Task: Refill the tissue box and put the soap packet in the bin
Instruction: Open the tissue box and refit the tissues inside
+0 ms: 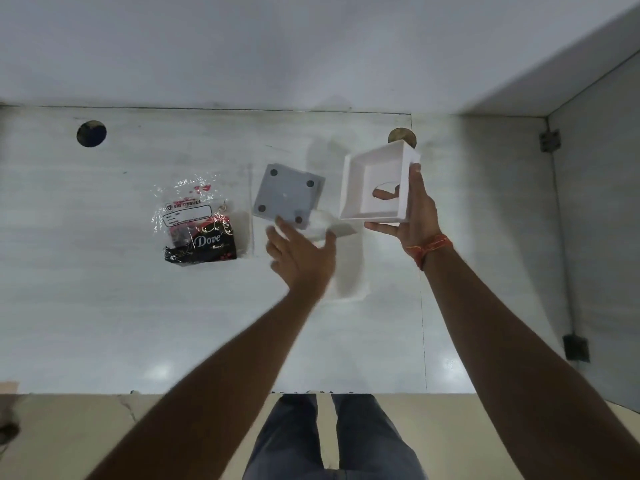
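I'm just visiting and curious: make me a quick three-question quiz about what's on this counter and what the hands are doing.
1. True or false: the right hand holds the white tissue box cover up off the counter.
2. Which brand name is printed on the dark soap packet? A) Lux B) Dove C) Pears
3. How many dark round pads show on the grey base plate?

Key
1. True; a finger shows through its round opening.
2. B. It lies over the clear tissue pack.
3. Four, one near each corner; the blurred left hand is at the plate's near edge.
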